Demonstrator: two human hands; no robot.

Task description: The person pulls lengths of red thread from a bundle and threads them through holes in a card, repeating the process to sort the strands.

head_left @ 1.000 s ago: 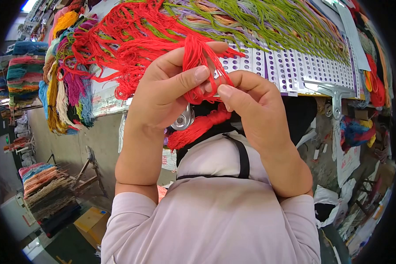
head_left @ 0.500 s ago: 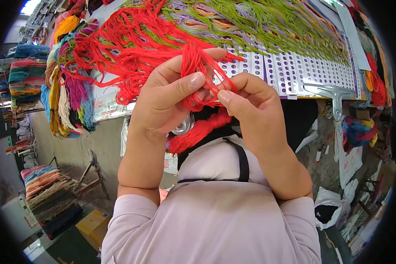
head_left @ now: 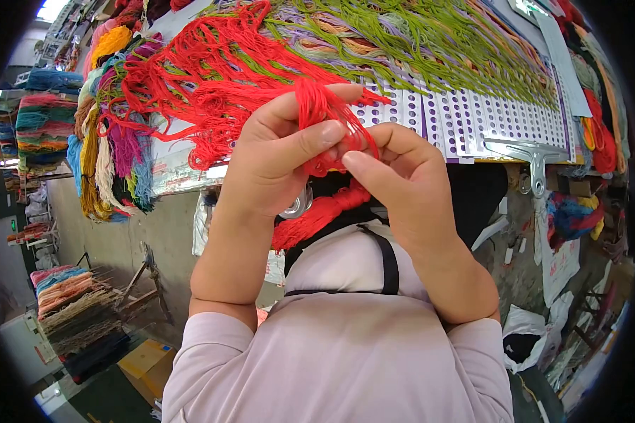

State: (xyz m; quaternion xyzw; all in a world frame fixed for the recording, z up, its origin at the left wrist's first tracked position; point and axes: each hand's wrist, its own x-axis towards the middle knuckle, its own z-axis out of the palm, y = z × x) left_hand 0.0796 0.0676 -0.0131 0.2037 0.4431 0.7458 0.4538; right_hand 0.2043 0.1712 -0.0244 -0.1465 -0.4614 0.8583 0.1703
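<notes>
A looped bundle of red thread (head_left: 313, 104) hangs over the fingers of my left hand (head_left: 279, 144), whose thumb presses on it. Close beside it, my right hand (head_left: 406, 166) pinches the right side of the same bundle between thumb and fingers. Both hands are above the table's near edge, their fingertips almost touching. Loose red threads (head_left: 212, 63) spread over the table behind my left hand. Green and multicoloured threads (head_left: 416, 42) lie along white cards with rows of purple dots (head_left: 473, 120). Another red skein (head_left: 317, 218) rests below my hands, near my lap.
Multicoloured skeins (head_left: 123, 151) hang at the table's left end. A metal clip (head_left: 536, 158) sits at the card edge on the right. Stacked yarn (head_left: 70, 303) and a cardboard box (head_left: 147, 366) stand lower left. White bags (head_left: 525, 321) lie lower right.
My right thumb has shifted slightly left, closer to my left thumb. The red bundle is gathered a little tighter between my hands.
</notes>
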